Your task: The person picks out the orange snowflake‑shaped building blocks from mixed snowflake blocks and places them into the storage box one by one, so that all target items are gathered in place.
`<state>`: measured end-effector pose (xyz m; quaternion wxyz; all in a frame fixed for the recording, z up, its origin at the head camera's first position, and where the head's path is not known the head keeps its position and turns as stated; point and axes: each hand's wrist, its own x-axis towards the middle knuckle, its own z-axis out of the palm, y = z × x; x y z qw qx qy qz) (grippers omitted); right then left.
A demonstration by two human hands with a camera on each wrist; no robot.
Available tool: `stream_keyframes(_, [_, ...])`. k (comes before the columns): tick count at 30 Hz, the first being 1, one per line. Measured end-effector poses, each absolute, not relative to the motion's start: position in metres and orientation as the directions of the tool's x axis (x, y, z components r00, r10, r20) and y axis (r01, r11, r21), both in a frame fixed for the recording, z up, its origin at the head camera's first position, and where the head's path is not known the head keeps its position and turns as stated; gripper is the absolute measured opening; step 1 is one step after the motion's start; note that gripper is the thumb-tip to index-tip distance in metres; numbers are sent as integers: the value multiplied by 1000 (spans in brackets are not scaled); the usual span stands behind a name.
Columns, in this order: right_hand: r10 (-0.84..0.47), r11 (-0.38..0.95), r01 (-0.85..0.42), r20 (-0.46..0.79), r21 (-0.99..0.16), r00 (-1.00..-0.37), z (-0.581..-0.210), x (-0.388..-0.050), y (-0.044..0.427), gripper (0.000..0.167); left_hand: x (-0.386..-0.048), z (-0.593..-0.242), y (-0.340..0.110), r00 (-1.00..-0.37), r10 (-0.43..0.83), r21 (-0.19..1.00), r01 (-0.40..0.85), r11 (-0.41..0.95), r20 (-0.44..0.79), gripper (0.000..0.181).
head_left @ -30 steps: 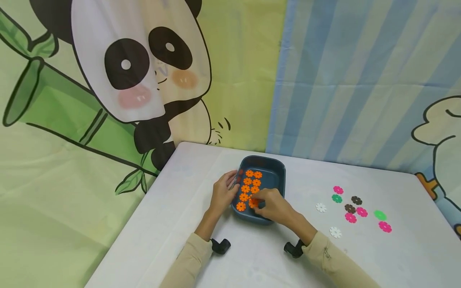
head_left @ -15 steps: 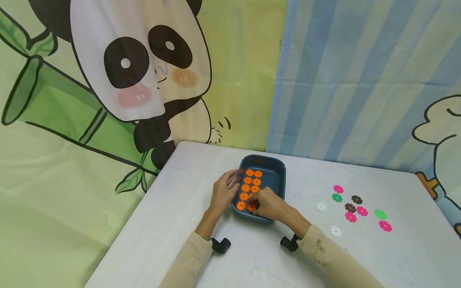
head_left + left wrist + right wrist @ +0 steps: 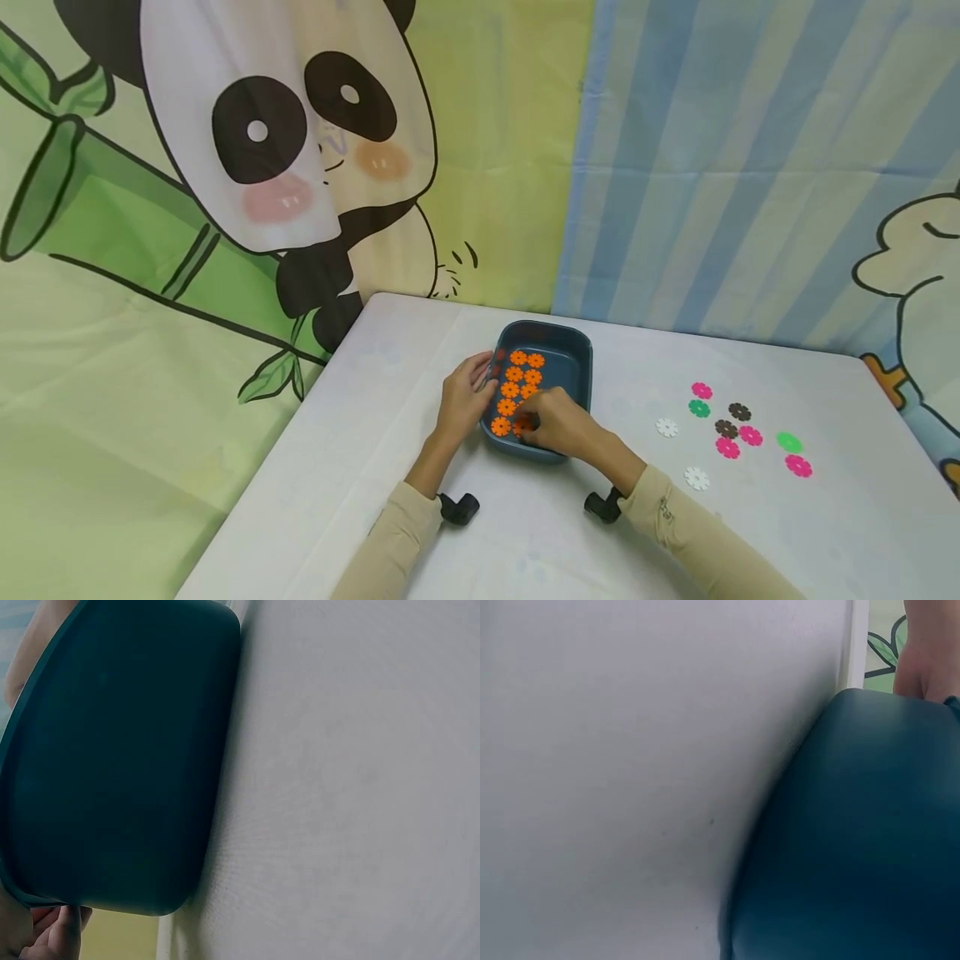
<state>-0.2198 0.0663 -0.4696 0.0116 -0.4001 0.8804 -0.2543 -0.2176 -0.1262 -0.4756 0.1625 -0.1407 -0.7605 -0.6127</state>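
Note:
A dark blue rectangular tray point(image 3: 564, 367) stands on the white table. Inside it, orange notched plastic discs point(image 3: 513, 374) lie in two columns along the left side. My left hand point(image 3: 463, 400) holds the tray's left rim, thumb at the edge and fingers outside; in the left wrist view, this left hand point(image 3: 52, 930) grips the rim beside the tray's wall point(image 3: 120, 765). My right hand point(image 3: 558, 423) reaches into the tray's near part, its thumb and fingertips at an orange disc point(image 3: 522, 427) in the right column. That disc is partly hidden by the fingers.
Loose notched discs lie on the table to the right: pink point(image 3: 727, 447), brown point(image 3: 739, 412), green point(image 3: 789, 442) and white point(image 3: 696, 478). Black camera mounts point(image 3: 459, 508) sit at both wrists. A printed cloth point(image 3: 495, 167) hangs behind the table.
My right hand has moved slightly left and down with the orange disc, bringing it into the right column's near end. My left hand keeps its place on the rim.

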Motion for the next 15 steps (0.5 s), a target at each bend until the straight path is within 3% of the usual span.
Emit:
stream_keyframes(9, [-673,521,-729,311,-445,-671,-466,-224,76,26,-235,-504,-133,-918,-7,893,385,232,397,46])
stream_keyframes(15, [-547,556,-710,453,-433,-704,-448,-238,108,28,-239,-500,-149,-941,73,887,335,317,329,52])
